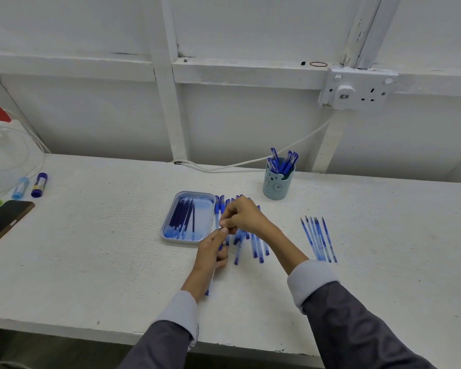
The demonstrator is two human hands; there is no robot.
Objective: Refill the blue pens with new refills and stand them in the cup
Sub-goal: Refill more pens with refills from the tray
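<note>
- A long white table [91, 235] runs left to right in front of the person, against a white wall.
- A white wall socket [357, 87] sits high on the right. A white cable [290, 147] drops from it to the table's far edge.
- A dark phone [3, 222] lies at the left edge. Two glue sticks [39, 185] lie just beyond it.
- A light blue tray [196, 193] lies in the middle of the table. The new refills [183, 217] lie inside it, pointing from near to far.
- A pale blue cup [277, 186] with a bear face stands far and to the right of the tray. The pens in the cup [284, 162] stand up with their caps on top, leaning a little.
- The loose pens [258, 249] lie in a messy bunch just right of the tray. Most point from near to far.
- A neat row of thin refills [318, 241] lies well to the right, with the sharp tips at the far end.
- The left hand [210, 251] is wrapped around the held pen [207, 291], above the table and just near the tray.
- The held pen points from near to far and leans a bit to the right. Its blue end pokes out under the wrist.
- The right hand [240, 217] pinches the far end of the held pen with its fingertips [225, 224]. I cannot tell which small part it grips.
</note>
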